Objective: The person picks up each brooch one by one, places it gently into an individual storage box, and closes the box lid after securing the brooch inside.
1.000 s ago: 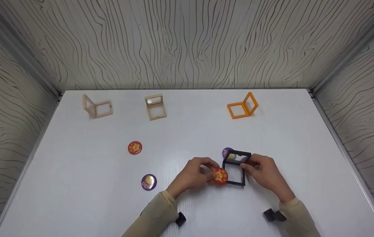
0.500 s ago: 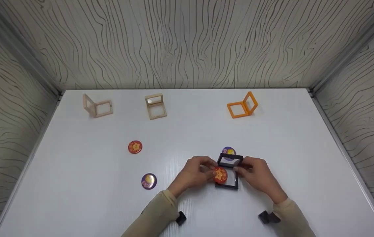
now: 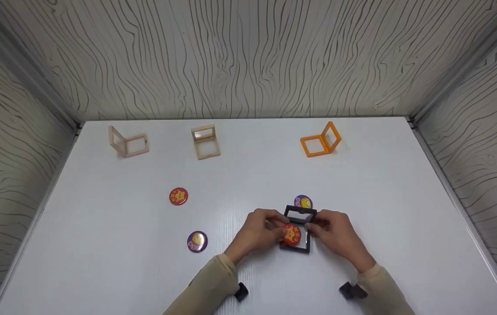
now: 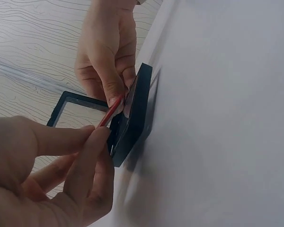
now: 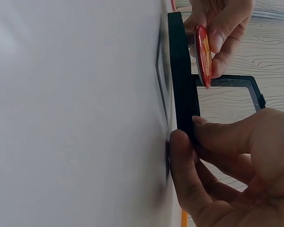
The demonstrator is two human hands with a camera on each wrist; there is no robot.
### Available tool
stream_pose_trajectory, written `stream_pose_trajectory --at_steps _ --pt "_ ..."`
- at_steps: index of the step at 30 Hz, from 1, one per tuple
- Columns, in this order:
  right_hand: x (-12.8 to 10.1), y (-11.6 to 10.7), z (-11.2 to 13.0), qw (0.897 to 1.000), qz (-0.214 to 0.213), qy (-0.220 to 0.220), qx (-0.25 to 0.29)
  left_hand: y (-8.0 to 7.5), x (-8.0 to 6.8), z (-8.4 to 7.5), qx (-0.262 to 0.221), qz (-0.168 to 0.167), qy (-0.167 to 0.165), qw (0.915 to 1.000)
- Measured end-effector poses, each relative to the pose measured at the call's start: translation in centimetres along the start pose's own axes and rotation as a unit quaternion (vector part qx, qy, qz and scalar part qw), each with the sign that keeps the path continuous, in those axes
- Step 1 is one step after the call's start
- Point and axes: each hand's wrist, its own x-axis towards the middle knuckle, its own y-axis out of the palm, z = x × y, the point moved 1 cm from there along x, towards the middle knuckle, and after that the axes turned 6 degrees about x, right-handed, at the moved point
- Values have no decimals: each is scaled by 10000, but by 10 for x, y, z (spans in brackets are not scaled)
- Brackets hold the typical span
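Note:
A black hinged frame (image 3: 297, 232) lies open on the white table (image 3: 99, 245), its lid standing up at the far side. My left hand (image 3: 260, 231) pinches a red star badge (image 3: 292, 234) and holds it over the frame's lower half. My right hand (image 3: 334, 234) grips the frame's right edge. In the left wrist view the badge (image 4: 110, 111) is edge-on beside the black frame (image 4: 132, 116). The right wrist view shows the badge (image 5: 203, 56) just above the frame (image 5: 183, 94), with my right fingers (image 5: 213, 137) on its rim.
A purple badge (image 3: 303, 202) lies just behind the black frame. Another red badge (image 3: 178, 196) and a purple badge (image 3: 197, 241) lie to the left. Two wooden frames (image 3: 128, 141) (image 3: 206, 142) and an orange frame (image 3: 321, 140) stand open along the back.
Both hands and the black frame have shifted left and slightly nearer. The red badge now sits over the frame's lower half instead of at its left edge.

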Motion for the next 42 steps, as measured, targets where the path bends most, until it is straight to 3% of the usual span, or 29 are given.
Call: stream_pose_trajectory --at_steps 16,28,42 --pt "3 1 -3 9995 14 -331 -19 4 4 6 -132 -198 294 9993" --pt "0 -1 -5 9995 91 -297 47 9 3 4 -114 -240 111 9996" --pt "-1 0 -2 9993 97 -322 149 13 4 8 -8 -432 252 9988"
